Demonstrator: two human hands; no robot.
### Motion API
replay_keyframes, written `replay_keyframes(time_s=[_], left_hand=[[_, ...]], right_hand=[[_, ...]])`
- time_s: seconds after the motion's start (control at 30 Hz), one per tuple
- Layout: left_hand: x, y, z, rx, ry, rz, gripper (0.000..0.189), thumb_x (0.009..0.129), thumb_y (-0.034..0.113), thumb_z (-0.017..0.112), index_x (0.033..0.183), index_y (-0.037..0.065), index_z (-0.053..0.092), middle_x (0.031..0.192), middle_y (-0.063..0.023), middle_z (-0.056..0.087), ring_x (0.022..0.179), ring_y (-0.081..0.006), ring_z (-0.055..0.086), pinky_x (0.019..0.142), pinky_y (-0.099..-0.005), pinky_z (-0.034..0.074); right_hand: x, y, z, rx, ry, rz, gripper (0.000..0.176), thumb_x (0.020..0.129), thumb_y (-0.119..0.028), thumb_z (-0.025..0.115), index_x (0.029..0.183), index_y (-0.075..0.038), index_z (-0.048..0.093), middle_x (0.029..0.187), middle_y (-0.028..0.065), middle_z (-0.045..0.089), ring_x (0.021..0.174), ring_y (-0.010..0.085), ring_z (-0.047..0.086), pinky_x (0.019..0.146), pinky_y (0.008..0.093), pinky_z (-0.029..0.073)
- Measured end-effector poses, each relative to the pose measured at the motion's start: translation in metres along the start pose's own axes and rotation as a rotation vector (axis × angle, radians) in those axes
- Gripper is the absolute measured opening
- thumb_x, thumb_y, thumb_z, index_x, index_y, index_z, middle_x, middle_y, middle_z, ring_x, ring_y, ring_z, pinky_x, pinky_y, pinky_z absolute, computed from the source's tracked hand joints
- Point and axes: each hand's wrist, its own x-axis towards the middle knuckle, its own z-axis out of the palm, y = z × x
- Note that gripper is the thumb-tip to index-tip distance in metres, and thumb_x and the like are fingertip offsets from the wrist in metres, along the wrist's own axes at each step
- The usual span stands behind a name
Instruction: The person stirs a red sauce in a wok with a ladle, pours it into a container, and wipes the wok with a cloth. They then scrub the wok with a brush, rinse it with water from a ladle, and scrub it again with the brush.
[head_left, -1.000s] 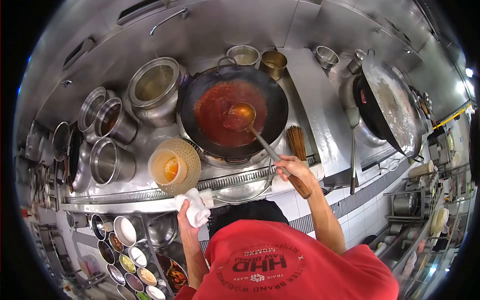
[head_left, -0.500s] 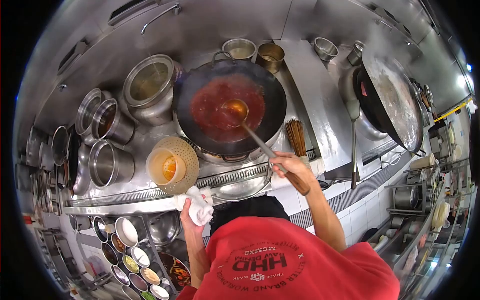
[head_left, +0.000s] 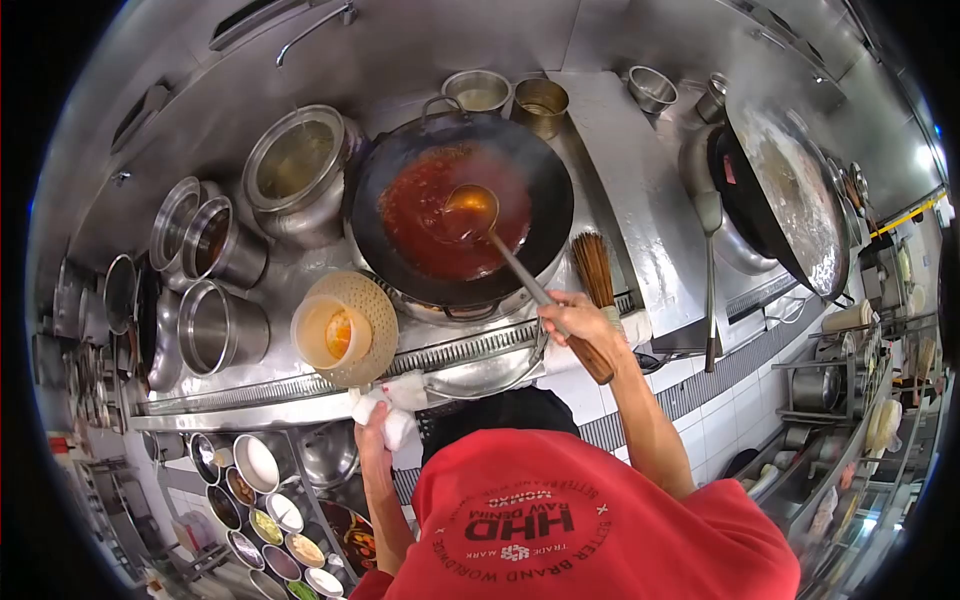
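Observation:
My right hand (head_left: 582,322) is wrapped round the wooden-ended handle of a ladle (head_left: 520,268). The ladle's bowl sits in red, steaming sauce (head_left: 425,215) inside a large black wok (head_left: 545,180), and orange liquid shows in the bowl. Lower left, my left hand (head_left: 370,437) grips a bunched white cloth (head_left: 400,425) at the front edge of the stove. Just beyond the cloth, a pale plastic jug (head_left: 312,330) with some orange liquid in it rests on a perforated strainer (head_left: 378,345).
Several metal pots, including a large stockpot (head_left: 262,190), stand left of the wok. A bamboo brush (head_left: 592,265) lies to its right, and a second wok (head_left: 735,205) leans further right. Small bowls of ingredients (head_left: 257,465) fill the lower left. A tap (head_left: 315,35) juts from the back wall.
The ladle's bowl has shifted slightly in the sauce, and its handle end has dipped a little toward me. My left hand and the cloth are slightly lower. The thin stream beneath the tap no longer shows.

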Motion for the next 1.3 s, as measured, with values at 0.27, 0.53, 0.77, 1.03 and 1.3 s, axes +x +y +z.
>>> replay_keyframes(time_s=[0.27,0.53,0.77,1.03,1.3], left_hand=[[-0.003,-0.002,0.023,-0.265,-0.166,-0.138,0.037,0.084,0.021,0.059,0.114,0.002,0.051,0.097,-0.0103,0.06,0.086,-0.0225,0.061,0.073,-0.0371,0.053],[-0.013,-0.01,0.022,-0.495,-0.173,-0.261,0.045,0.087,0.041,0.05,0.117,0.009,0.052,0.102,-0.0082,0.061,0.088,-0.0257,0.06,0.074,-0.043,0.05],[-0.016,-0.009,0.024,-0.455,-0.311,-0.407,0.046,0.087,0.048,0.046,0.114,0.012,0.054,0.097,-0.0074,0.061,0.082,-0.0276,0.06,0.068,-0.0507,0.048],[-0.014,-0.005,0.027,-0.402,-0.23,-0.335,0.04,0.087,0.04,0.051,0.113,0.009,0.053,0.098,-0.0076,0.061,0.082,-0.0242,0.061,0.066,-0.0413,0.051],[-0.013,-0.007,0.034,-0.394,-0.201,-0.241,0.034,0.088,0.031,0.053,0.113,0.008,0.053,0.101,-0.0078,0.061,0.091,-0.023,0.06,0.077,-0.0396,0.05]], right_hand=[[0.031,-0.012,0.044,-0.099,0.089,-0.077,0.031,0.082,-0.01,0.056,0.111,0.002,0.051,0.057,0.001,0.046,0.041,0.0095,0.043,0.038,0.0238,0.034],[-0.021,0.01,-0.003,0.064,-0.016,0.069,0.045,0.083,-0.014,0.056,0.124,0.002,0.046,0.06,0.0015,0.051,0.046,0.0088,0.047,0.041,0.0243,0.038],[0.015,-0.006,0.032,-0.29,0.178,-0.148,0.036,0.08,-0.012,0.056,0.113,0.002,0.055,0.059,0.0028,0.052,0.045,0.0085,0.047,0.038,0.0235,0.037],[-0.025,0.004,-0.002,0.059,0.042,0.063,0.034,0.081,-0.008,0.057,0.113,0.003,0.054,0.058,0.001,0.049,0.042,0.0081,0.044,0.037,0.0219,0.034],[0.013,0.002,0.032,-0.059,0.095,-0.022,0.045,0.08,-0.012,0.058,0.121,0.004,0.048,0.06,0.0019,0.051,0.043,0.009,0.047,0.038,0.0233,0.036]])
